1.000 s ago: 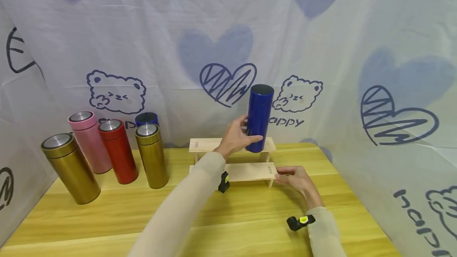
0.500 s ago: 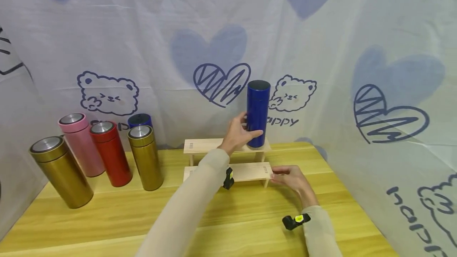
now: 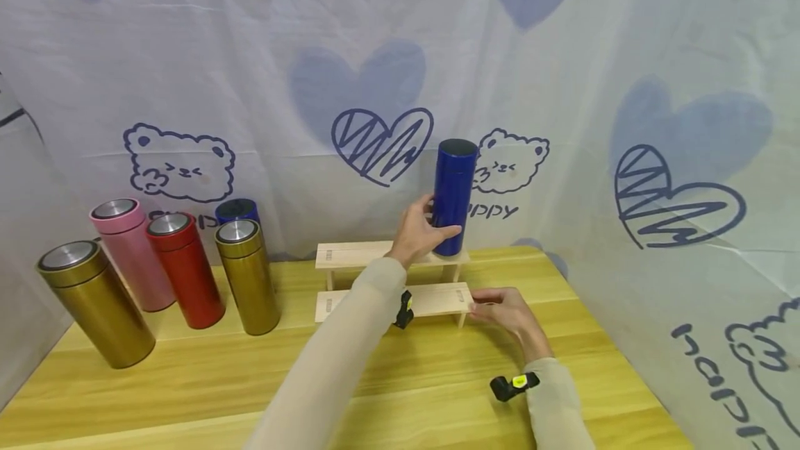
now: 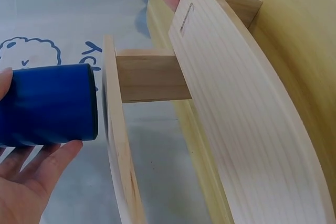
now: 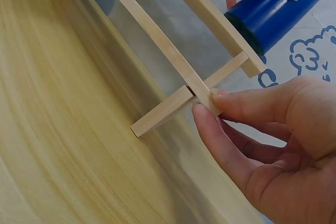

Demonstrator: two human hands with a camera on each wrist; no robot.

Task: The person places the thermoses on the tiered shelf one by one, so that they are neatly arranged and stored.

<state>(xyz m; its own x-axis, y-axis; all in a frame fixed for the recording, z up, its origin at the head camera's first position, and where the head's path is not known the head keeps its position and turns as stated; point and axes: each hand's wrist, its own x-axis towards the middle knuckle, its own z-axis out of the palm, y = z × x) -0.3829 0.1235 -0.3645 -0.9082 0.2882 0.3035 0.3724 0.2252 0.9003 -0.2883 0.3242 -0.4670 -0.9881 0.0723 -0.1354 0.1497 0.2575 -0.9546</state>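
My left hand [image 3: 417,231] grips the lower part of an upright blue thermos flask [image 3: 453,189], fingers behind and thumb across its front. The flask's base is at the right end of the upper tier [image 3: 356,253] of a pale wooden two-tier stand. In the left wrist view, a narrow gap shows between the flask's base and the upper board [image 4: 116,124]. My right hand [image 3: 509,312] pinches the right end of the lower tier [image 3: 434,298] between thumb and forefinger, plainly seen in the right wrist view at the board's corner [image 5: 197,87].
At the left stand a wide gold flask [image 3: 96,304], a pink flask [image 3: 134,255], a red flask [image 3: 185,269] and a slimmer gold flask [image 3: 248,276]. Another blue flask [image 3: 237,210] is mostly hidden behind the slim gold one. A printed cloth [image 3: 281,89] hangs behind the wooden table [image 3: 187,387].
The left hand has carried the blue flask a little right and back along the upper tier, toward its right end. The right hand keeps its pinch. The head view has turned slightly right.
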